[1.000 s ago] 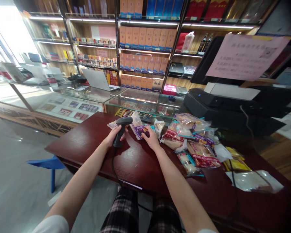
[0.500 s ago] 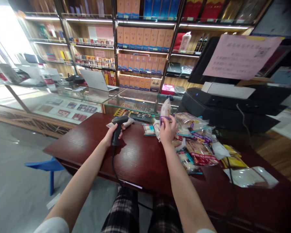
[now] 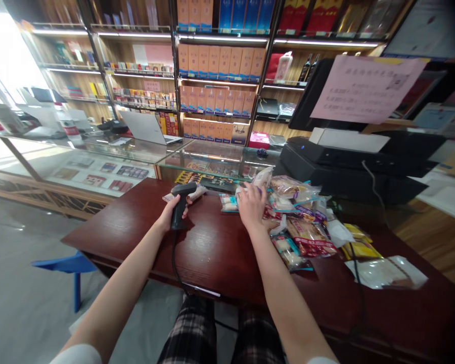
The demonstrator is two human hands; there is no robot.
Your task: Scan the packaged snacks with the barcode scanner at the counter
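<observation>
My left hand (image 3: pixel 173 211) is wrapped around the grip of a black handheld barcode scanner (image 3: pixel 182 191), its cable running down over the desk edge. Behind the scanner lies a clear-wrapped packet (image 3: pixel 199 191). At the left side of a heap of bagged snacks, my right hand (image 3: pixel 252 206) has its fingers curled over a pale bagged bread (image 3: pixel 263 176), which leans to the right; its lower part is mostly hidden by the hand. Just left of that hand sits a small blue-and-clear packet (image 3: pixel 228 202). A red-and-clear bag (image 3: pixel 314 241) lies at the heap's front.
The dark red desk (image 3: pixel 208 253) meets a glass display counter (image 3: pixel 212 151). A black monitor and machine (image 3: pixel 322 162) stand at right. Yellow packets (image 3: pixel 360 242) and a clear bag (image 3: pixel 389 273) lie right of the heap. A blue stool (image 3: pixel 66 263) stands on the left.
My right hand has lowered the bagged bread from upright to a tilt against the heap. My left hand keeps the scanner in nearly the same place. The view has shifted slightly.
</observation>
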